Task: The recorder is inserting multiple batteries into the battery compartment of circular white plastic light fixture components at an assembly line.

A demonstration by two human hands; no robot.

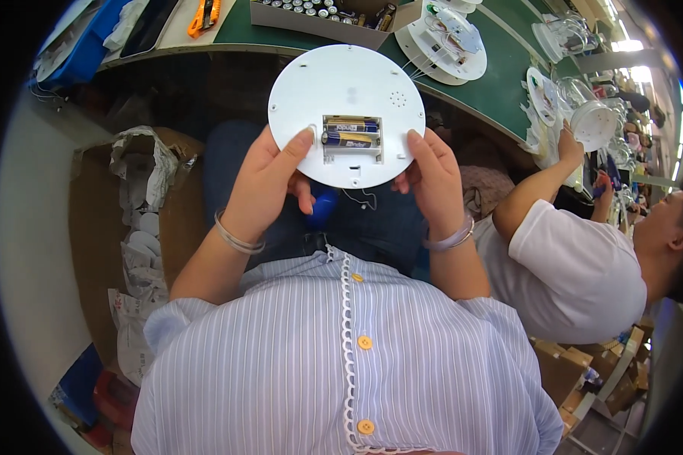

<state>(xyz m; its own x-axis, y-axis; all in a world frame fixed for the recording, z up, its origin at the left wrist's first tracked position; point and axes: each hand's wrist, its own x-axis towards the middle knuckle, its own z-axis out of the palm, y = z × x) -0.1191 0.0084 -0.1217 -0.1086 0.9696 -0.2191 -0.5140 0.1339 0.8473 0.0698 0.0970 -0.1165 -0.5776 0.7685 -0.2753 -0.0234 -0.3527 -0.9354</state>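
Note:
Between my two hands is a round white plastic base point(334, 83), its battery compartment facing up. Two dark batteries point(350, 139) with gold ends lie in the compartment, and its lower part shows bare. My left hand point(281, 163) grips the lower left rim, thumb on top beside the compartment and fingers underneath. On the lower right rim my right hand point(431, 171) holds on the same way, its thumb on the edge. Thin wires point(366, 201) with a small plug dangle below the base. What the fingers touch underneath is hidden.
On the green bench point(501, 95) ahead stand a cardboard box of batteries point(326, 17) and another round white base with exposed wiring point(451, 45). An orange utility knife point(204, 17) lies at far left. A cardboard carton point(99, 227) stands at my left. A co-worker point(577, 258) sits at right.

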